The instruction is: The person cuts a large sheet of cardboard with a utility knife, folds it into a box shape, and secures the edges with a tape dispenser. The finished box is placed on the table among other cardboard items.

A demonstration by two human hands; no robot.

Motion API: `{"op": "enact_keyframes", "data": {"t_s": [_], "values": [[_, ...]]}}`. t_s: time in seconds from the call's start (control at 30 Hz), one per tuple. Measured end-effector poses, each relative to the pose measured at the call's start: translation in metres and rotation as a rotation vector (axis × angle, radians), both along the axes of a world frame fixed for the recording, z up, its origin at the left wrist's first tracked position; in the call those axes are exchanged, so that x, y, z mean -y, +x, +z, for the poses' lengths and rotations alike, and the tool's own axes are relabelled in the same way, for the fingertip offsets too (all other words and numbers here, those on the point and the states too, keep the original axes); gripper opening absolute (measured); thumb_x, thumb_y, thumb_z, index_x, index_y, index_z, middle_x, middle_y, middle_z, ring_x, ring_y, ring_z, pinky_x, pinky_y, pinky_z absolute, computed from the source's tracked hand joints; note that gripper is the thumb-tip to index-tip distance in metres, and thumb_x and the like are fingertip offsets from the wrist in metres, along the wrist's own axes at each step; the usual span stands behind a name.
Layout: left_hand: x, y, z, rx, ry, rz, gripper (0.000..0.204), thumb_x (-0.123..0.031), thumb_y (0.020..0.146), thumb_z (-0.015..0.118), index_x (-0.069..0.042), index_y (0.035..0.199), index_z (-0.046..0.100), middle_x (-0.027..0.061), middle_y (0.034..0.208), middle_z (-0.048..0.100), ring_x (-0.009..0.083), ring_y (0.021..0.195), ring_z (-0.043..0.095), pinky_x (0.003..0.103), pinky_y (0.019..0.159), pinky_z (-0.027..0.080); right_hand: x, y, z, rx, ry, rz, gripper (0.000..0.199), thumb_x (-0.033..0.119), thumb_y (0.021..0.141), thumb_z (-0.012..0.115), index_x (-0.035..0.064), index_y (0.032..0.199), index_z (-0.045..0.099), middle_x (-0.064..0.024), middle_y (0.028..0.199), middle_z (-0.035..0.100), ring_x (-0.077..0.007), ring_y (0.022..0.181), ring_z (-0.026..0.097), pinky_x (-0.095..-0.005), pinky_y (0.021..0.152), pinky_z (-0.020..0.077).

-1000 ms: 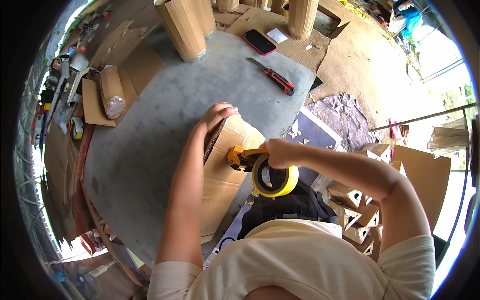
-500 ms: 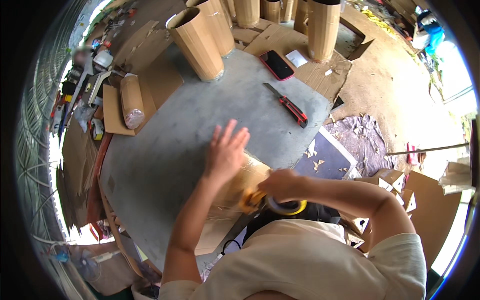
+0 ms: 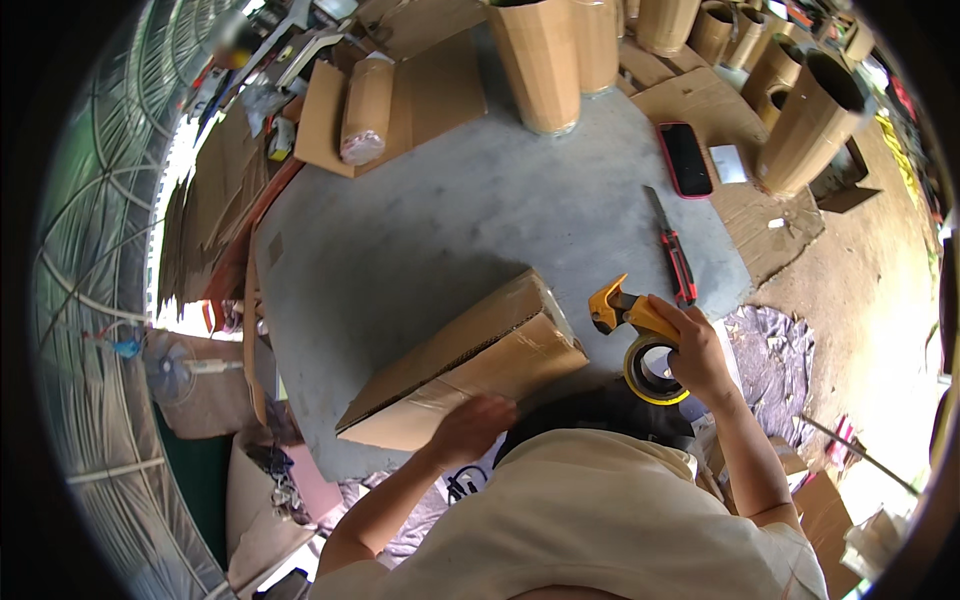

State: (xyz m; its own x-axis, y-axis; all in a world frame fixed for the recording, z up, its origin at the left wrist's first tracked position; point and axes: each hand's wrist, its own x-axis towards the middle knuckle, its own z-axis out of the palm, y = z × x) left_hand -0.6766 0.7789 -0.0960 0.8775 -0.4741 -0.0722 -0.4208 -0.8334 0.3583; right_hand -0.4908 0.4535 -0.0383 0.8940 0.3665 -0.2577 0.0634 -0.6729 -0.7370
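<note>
Table, one: grey top, mottled; wall, left: greenish-grey sheeting, ribbed by curved bars; floor, right: tan, sunlit; daylight, strong, whitening the right edge

Daylight fills the scene, strongest from the right, where the dirt floor washes out toward white. Light also glows through the translucent plastic sheeting at left. A soft, dark shadow spreads over the grey tabletop beside the cardboard box. Motion blurs the left hand; the tape dispenser looks sharper. Fisheye distortion bends the outer edges into a black rim.
</note>
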Motion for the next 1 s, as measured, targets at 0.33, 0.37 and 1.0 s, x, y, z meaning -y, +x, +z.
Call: {"op": "enact_keyframes", "data": {"t_s": [0.33,0.37,1.0], "values": [[0.001,0.077,0.041,-0.08,0.006,0.713,0.069,-0.044,0.064,0.074,-0.007,0.118,0.051,0.0098,0.109,0.059,0.0271,0.103,0.055,0.036,0.081,0.047,-0.042,0.016,-0.006,-0.449,0.811,-0.151,0.08,-0.009,0.052,0.046,-0.0045,0.131,0.035,-0.0133,0.115,0.053,-0.0186,0.107,0.05,-0.0251,0.095,0.0344],[-0.001,0.078,0.04,-0.096,0.013,0.701,0.07,-0.045,0.065,0.073,-0.008,0.12,0.049,0.0106,0.113,0.057,0.0275,0.106,0.054,0.036,0.084,0.046,-0.043,0.012,-0.005,-0.461,0.866,-0.175,0.081,-0.01,0.052,0.046,-0.004,0.131,0.035,-0.0133,0.115,0.053,-0.0186,0.107,0.051,-0.0252,0.095,0.0346],[-0.188,0.007,0.044,-0.359,-0.55,0.524,0.064,-0.045,0.084,0.053,-0.006,0.133,0.038,0.0132,0.137,0.037,0.0279,0.124,0.039,0.037,0.102,0.031,-0.114,-0.137,0.02,0.01,0.759,-0.465,0.08,-0.003,0.056,0.047,-0.0056,0.134,0.029,-0.0175,0.125,0.045,-0.0255,0.115,0.046,-0.0345,0.1,0.0319]]}}
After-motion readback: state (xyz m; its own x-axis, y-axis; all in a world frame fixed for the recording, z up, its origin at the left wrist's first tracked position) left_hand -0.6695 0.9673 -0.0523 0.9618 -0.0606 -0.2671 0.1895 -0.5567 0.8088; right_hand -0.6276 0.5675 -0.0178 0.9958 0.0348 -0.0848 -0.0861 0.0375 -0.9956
